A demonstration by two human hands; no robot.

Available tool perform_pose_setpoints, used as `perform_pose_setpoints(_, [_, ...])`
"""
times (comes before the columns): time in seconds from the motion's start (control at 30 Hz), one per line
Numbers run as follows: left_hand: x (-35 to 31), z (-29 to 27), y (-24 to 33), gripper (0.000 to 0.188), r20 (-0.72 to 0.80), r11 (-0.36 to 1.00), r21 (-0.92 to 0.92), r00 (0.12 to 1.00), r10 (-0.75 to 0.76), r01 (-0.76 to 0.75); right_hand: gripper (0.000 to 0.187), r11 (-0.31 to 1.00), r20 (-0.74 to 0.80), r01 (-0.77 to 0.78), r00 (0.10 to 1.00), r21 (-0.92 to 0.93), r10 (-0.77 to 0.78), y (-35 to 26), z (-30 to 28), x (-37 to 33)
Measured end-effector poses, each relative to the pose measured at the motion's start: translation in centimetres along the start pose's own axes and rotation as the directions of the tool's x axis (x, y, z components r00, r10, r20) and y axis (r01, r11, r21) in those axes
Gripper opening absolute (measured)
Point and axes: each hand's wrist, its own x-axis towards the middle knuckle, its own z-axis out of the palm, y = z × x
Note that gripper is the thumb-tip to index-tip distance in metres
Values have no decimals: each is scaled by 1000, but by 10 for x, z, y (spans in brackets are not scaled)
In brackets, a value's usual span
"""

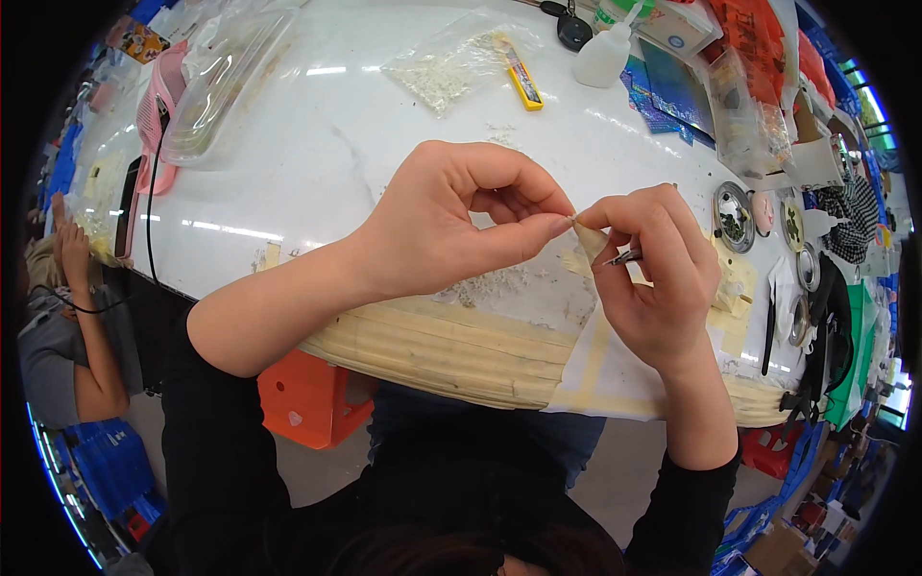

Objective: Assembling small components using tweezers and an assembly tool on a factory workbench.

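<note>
Over the white table (307,125), whose near edge bears beige strips (451,348), the left hand (432,226) and right hand (665,264) are together at the fingertips, the right clamped on a slim metal tool (626,257), the left pinching a tiny pale piece (573,218), too small to identify, between them.

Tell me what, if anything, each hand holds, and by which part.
The right hand holds a metal tool, one end showing; the gripped part is hidden. The left hand seems to pinch something too small to identify, part unclear.
</note>
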Motion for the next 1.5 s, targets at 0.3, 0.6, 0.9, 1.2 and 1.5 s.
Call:
perform_pose_setpoints(0.3, [0, 0, -1, 14, -29, 932, 272, 966, 258, -241, 24, 989, 61, -139, 989, 43, 136, -4, -2, 1])
perform_pose_setpoints(0.6, [4, -1, -1, 18, 57, 777, 441, 878, 476, -450, 28, 974, 123, -221, 966, -54, 226, -1, 4, -8])
perform_pose_setpoints(0.9, [5, -1, -2, 20, 82, 722, 491, 851, 519, -488, 17, 976, 156, -194, 966, -97, 207, -1, 3, -6])
perform_pose_setpoints(1.2, [5, -1, -2, 20, 89, 707, 495, 838, 538, -506, 16, 978, 166, -183, 966, -96, 197, -1, 1, -6])
perform_pose_setpoints(1.5, [6, -2, -2, 21, 104, 673, 510, 815, 570, -536, 15, 976, 172, -176, 965, -126, 196, -4, -1, -5])
